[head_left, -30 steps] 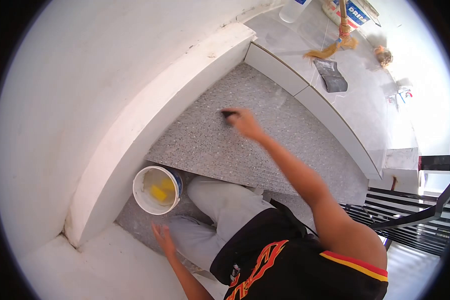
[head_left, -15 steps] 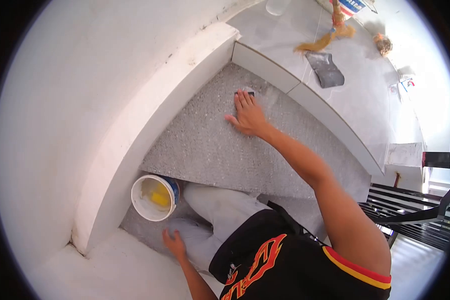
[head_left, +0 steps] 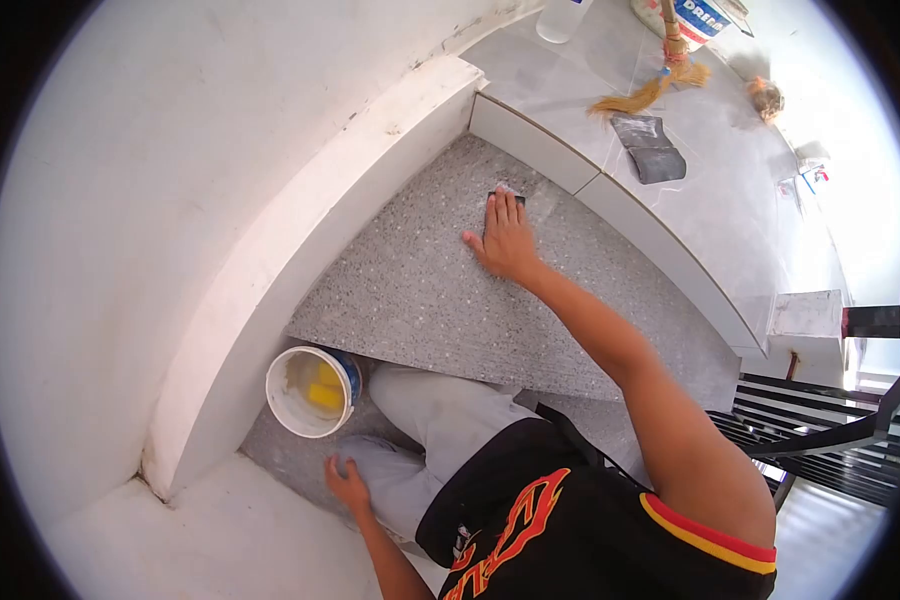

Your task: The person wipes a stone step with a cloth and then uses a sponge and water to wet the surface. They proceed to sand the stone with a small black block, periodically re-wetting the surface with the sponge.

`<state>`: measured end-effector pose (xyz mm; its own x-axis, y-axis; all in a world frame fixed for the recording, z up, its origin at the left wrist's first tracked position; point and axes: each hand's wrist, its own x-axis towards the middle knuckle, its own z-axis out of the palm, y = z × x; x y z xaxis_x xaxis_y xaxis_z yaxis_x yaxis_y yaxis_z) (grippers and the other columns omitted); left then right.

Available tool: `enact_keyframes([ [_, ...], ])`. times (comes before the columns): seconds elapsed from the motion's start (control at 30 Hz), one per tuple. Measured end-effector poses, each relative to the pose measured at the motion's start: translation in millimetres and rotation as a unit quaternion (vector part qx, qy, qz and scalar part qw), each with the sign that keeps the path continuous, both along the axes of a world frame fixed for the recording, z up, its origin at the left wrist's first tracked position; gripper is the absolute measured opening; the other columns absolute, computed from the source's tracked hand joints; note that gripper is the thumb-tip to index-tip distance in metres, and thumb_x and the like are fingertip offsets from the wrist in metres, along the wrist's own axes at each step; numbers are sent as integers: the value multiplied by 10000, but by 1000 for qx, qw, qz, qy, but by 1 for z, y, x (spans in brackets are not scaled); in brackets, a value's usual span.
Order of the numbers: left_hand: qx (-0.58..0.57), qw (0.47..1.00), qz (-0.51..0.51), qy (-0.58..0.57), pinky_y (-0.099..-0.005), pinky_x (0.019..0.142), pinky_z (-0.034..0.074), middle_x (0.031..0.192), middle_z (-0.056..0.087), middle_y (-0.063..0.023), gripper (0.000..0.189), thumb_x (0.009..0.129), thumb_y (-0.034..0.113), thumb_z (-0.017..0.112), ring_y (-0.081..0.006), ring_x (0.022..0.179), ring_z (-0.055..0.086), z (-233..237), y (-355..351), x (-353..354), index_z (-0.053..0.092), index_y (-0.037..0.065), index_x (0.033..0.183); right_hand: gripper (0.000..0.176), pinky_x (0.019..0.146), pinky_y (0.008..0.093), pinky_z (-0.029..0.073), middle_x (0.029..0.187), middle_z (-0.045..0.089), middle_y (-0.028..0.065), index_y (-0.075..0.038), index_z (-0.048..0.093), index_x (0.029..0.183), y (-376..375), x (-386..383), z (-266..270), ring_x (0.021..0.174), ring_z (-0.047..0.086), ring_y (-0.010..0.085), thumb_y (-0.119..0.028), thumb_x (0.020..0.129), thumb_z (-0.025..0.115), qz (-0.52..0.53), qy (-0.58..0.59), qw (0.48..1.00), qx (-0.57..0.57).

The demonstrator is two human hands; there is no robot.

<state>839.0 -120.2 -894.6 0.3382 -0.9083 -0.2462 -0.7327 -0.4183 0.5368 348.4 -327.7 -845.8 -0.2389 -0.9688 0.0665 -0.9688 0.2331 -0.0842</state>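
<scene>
My right hand point(head_left: 510, 238) lies palm down on the speckled grey stair tread point(head_left: 410, 270). Under its fingers is a small dark piece of sandpaper point(head_left: 520, 200), mostly covered, with pale dust just beyond the fingertips. By my knee, my left hand point(head_left: 346, 484) is empty, its thumb and fingers apart. Near it stands a white bucket point(head_left: 282, 412) on the lower step, holding a yellow sponge point(head_left: 324, 388) and what looks like cloudy water.
On the upper tiled landing lie a creased dark sheet point(head_left: 654, 158) and a straw broom point(head_left: 640, 98). A paint bucket point(head_left: 705, 15) and a clear bottle point(head_left: 560, 20) stand behind. A white wall ledge point(head_left: 270, 230) borders the left; black metal railing point(head_left: 820, 425) is at right.
My right hand has shifted slightly right and downward in view with the sandpaper beneath it. The view has tilted slightly. My left hand stays by my knee.
</scene>
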Motion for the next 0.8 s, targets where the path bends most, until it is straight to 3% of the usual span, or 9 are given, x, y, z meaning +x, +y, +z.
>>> enact_keyframes([
  [0.1, -13, 1000, 4, -2, -426, 1056, 262, 1313, 456, -220, 415, 827, 235, 595, -350, 1236, 399, -8, -3, 1, 559, -19, 1152, 796, 1107, 499, 110, 1468, 176, 258, 114, 247, 1365, 16, -6, 9, 1380, 150, 360, -527, 906, 361, 95, -79, 992, -31],
  [0.2, 8, 1000, -7, 17, -426, 1049, 272, 1312, 457, -217, 407, 825, 227, 598, -350, 1233, 402, 0, 3, 2, 560, -17, 1150, 775, 1109, 488, 119, 1463, 193, 257, 115, 251, 1362, 23, -12, 11, 1379, 162, 353, -502, 909, 374, 130, -41, 991, -16],
  [0.4, 1, 1000, -13, 1, -423, 1039, 289, 1303, 462, -217, 397, 830, 221, 595, -352, 1232, 403, -3, -1, 1, 560, -6, 1153, 809, 1114, 457, 133, 1449, 226, 265, 117, 247, 1361, 39, -56, 7, 1373, 179, 355, -524, 891, 396, -47, -33, 996, -61],
  [0.53, -4, 999, -40, -14, -428, 1037, 289, 1292, 468, -225, 400, 833, 229, 592, -364, 1216, 415, -7, 4, 10, 556, -10, 1151, 824, 1112, 454, 139, 1454, 226, 253, 111, 250, 1363, 51, -46, 16, 1374, 177, 353, -545, 886, 391, -59, -16, 998, -30],
  [0.6, -7, 999, -33, -31, -428, 1034, 293, 1285, 473, -227, 398, 834, 230, 590, -367, 1207, 422, -8, -4, -1, 555, -14, 1147, 826, 1111, 447, 147, 1462, 220, 238, 104, 244, 1369, 75, -48, 19, 1375, 176, 349, -552, 888, 384, 89, 6, 996, -3],
  [0.63, -6, 999, -34, -27, -429, 1031, 296, 1281, 475, -229, 395, 834, 225, 586, -366, 1202, 427, -5, -2, 1, 554, -18, 1144, 826, 1111, 447, 147, 1462, 220, 238, 104, 244, 1369, 68, -56, 14, 1375, 176, 349, -552, 888, 384, 89, 4, 996, 4],
  [0.7, -5, 999, -40, -24, -429, 1028, 299, 1277, 477, -231, 392, 834, 220, 581, -365, 1197, 433, -2, 2, 1, 553, -21, 1142, 863, 1112, 446, 141, 1475, 197, 226, 98, 214, 1384, 34, -72, 13, 1378, 172, 342, -580, 877, 386, -46, -24, 998, -17],
  [0.73, 11, 999, -38, -23, -429, 1026, 302, 1281, 475, -230, 392, 833, 217, 579, -363, 1199, 431, 0, 1, 6, 552, -24, 1141, 863, 1112, 446, 141, 1475, 197, 226, 98, 214, 1384, 50, -62, 11, 1378, 172, 342, -580, 877, 386, -54, -29, 998, -19],
  [0.8, 18, 1000, -24, -8, -428, 1025, 305, 1284, 474, -228, 392, 832, 214, 576, -361, 1202, 430, -5, -9, 0, 552, -26, 1141, 899, 1112, 446, 139, 1478, 179, 230, 101, 192, 1388, 76, -51, 12, 1378, 173, 341, -601, 864, 395, 101, -37, 994, 9],
])
